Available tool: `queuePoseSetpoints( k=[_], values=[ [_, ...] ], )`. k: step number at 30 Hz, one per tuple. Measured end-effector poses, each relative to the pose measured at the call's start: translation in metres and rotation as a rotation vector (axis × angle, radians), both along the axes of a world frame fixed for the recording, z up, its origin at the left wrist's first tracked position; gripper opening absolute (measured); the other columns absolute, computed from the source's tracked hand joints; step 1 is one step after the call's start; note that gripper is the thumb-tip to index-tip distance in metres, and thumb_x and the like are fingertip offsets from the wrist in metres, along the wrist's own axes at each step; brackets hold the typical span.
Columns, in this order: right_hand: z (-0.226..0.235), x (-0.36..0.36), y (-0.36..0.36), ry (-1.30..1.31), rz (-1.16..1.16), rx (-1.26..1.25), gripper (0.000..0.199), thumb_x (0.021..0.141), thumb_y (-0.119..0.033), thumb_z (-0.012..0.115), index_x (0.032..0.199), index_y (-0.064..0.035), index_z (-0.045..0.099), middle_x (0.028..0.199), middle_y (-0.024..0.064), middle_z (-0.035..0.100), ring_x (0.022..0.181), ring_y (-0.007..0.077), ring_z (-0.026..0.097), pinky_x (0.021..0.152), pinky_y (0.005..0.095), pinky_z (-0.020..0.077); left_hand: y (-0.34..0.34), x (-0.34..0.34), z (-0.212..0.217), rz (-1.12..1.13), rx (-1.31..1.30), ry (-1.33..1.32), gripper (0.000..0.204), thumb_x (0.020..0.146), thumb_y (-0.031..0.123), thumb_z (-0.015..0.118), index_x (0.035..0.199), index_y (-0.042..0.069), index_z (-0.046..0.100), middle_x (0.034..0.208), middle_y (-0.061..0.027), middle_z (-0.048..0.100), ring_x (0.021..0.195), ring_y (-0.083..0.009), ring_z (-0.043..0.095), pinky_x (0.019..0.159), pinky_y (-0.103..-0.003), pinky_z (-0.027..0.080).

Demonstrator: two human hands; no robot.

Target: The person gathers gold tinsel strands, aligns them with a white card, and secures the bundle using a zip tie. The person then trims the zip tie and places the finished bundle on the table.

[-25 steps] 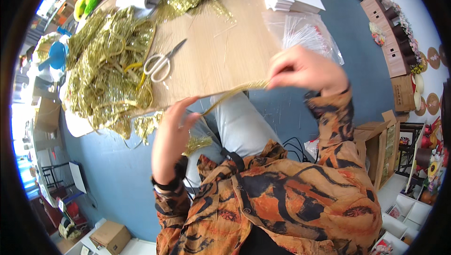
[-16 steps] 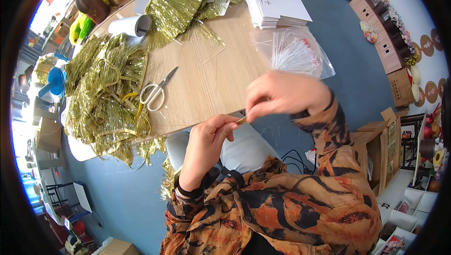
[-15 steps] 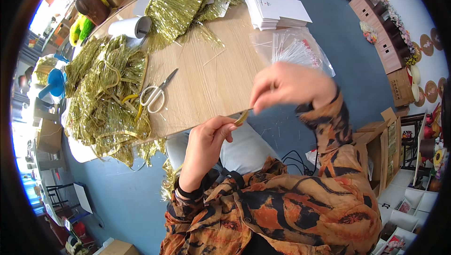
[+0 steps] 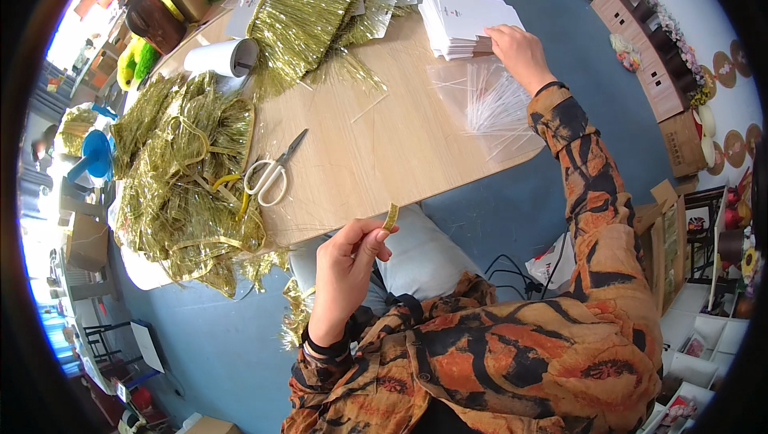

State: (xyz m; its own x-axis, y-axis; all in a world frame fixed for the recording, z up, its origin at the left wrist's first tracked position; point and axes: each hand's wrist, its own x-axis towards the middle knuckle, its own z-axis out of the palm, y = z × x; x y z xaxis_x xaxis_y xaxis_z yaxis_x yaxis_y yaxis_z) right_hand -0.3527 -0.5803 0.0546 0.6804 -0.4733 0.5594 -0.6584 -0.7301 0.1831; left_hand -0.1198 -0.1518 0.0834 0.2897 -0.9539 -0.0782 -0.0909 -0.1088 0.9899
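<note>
Near the table's front edge, my left hand (image 4: pixel 350 262) pinches a gold ribbon band (image 4: pixel 390 216) between thumb and fingers, and its short end sticks up. To the far right, my right hand (image 4: pixel 520 56) has its fingertips at the right edge of a stack of white cards (image 4: pixel 456 26), gripping a card there. Just below it, a bundle of thin white plastic ties (image 4: pixel 492 106) lies on a clear bag. A heap of gold tinsel fringe (image 4: pixel 180 170) fills the table's left side. White-handled scissors (image 4: pixel 272 174) lie beside it, blades pointing away.
More gold fringe (image 4: pixel 308 14) with white cards lies at the back of the table (image 4: pixel 344 154). A white cup (image 4: pixel 220 58) rests on its side, near a brown jug (image 4: pixel 154 20). A blue plastic object (image 4: pixel 96 154) stands beyond the left edge. Cartons and shelves stand along the right.
My right hand has moved away from the ribbon band, forward and right to the card stack. The left hand stays near the same place, still holding the band.
</note>
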Motion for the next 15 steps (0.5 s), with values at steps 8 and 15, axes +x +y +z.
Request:
queuePoseSetpoints(
  k=[8, 15],
  values=[
    [0.029, -0.001, 0.028, -0.272, 0.089, -0.189, 0.013, 0.092, -0.008, 0.070, 0.104, -0.0080, 0.075, 0.095, 0.0088, 0.075, 0.085, 0.0256, 0.072, 0.073, 0.0369, 0.0586, 0.009, 0.006, -0.001, 0.073, -0.041, -0.023, 0.011, 0.103, 0.006, 0.064, 0.107, -0.001, 0.072, 0.077, -0.0036, 0.066, 0.068, -0.0081, 0.060, 0.063, -0.023, 0.048],
    [0.075, 0.016, 0.148, -0.907, 0.180, 0.815, 0.017, 0.101, -0.014, 0.070, 0.109, 0.0003, 0.070, 0.095, 0.0037, 0.073, 0.082, 0.0076, 0.065, 0.073, 0.0240, 0.0530, 0.012, 0.028, 0.020, 0.116, -0.134, -0.323, 0.010, 0.096, 0.003, 0.070, 0.106, 0.002, 0.073, 0.077, -0.0055, 0.059, 0.068, -0.0120, 0.053, 0.063, -0.027, 0.043]
  ],
)
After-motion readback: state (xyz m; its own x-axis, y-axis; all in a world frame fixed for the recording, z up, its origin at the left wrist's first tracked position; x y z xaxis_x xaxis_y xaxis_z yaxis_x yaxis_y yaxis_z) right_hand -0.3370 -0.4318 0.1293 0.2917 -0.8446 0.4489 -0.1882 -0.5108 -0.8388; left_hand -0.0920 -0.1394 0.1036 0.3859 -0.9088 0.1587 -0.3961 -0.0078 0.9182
